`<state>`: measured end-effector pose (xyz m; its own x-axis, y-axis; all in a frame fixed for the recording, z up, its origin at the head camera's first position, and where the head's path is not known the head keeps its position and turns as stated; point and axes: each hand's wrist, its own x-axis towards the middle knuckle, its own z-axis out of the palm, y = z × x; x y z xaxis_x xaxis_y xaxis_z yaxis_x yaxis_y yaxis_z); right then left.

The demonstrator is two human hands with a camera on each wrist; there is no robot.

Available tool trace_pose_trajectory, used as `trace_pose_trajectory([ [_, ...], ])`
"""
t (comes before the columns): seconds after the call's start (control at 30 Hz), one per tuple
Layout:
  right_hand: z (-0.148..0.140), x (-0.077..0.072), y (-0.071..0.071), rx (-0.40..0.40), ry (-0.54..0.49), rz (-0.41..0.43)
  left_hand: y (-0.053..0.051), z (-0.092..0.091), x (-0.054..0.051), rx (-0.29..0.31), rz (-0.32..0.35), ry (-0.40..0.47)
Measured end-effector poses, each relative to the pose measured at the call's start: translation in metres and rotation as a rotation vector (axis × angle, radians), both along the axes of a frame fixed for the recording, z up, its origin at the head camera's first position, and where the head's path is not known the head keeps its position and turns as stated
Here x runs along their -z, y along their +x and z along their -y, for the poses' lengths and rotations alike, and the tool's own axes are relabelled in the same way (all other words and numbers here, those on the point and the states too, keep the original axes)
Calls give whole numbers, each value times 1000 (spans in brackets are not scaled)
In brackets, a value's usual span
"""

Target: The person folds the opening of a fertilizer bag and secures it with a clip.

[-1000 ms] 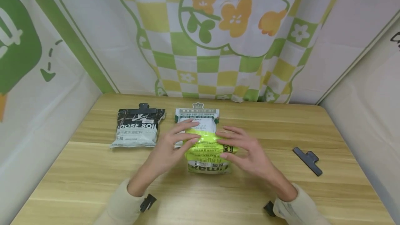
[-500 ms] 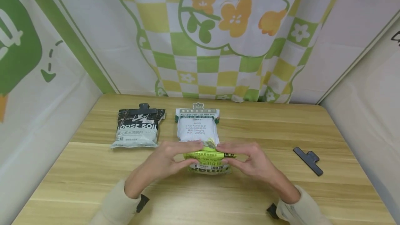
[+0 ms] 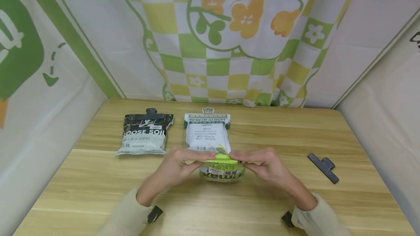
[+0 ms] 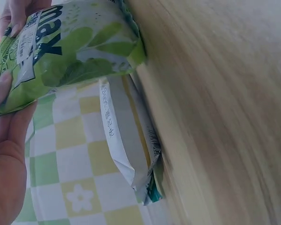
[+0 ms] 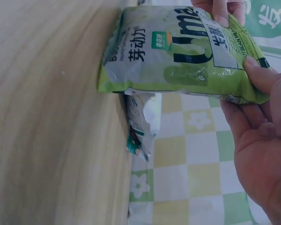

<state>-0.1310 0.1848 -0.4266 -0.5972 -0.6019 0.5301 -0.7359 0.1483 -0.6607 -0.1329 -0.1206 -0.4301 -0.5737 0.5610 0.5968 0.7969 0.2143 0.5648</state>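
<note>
A bright green fertilizer bag point(image 3: 223, 173) stands upright near the middle of the table, its top folded over. My left hand point(image 3: 174, 166) pinches the upper left of the bag, thumb on the near side and fingers behind. On the other side my right hand point(image 3: 269, 165) pinches the upper right the same way. Both wrist views show the green bag point(image 4: 79, 47) from its printed front, with the thumb of the right hand point(image 5: 267, 108) against that face. Just behind lies a white bag point(image 3: 206, 134) with a clip across its top; the green bag hides its near end.
At the left lies a black and grey soil bag point(image 3: 142, 137) with a black clip point(image 3: 150, 114) on its top. A loose black clip point(image 3: 323, 168) rests on the table point(image 3: 354, 199) to the right. A checkered curtain point(image 3: 229, 72) hangs behind the table.
The hands went from touching the green bag's spread top to pinching it. The top has been folded down toward the near side, uncovering more of the white bag behind.
</note>
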Motion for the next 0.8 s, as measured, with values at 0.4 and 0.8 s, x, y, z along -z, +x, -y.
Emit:
trace_pose_trajectory([
  [0.4,-6,-13,14,25,112,23,9,1,-3,87,-204,-10],
  [0.8,-36,-28,15,137,81,-56,8,-1,1,109,-213,-2],
])
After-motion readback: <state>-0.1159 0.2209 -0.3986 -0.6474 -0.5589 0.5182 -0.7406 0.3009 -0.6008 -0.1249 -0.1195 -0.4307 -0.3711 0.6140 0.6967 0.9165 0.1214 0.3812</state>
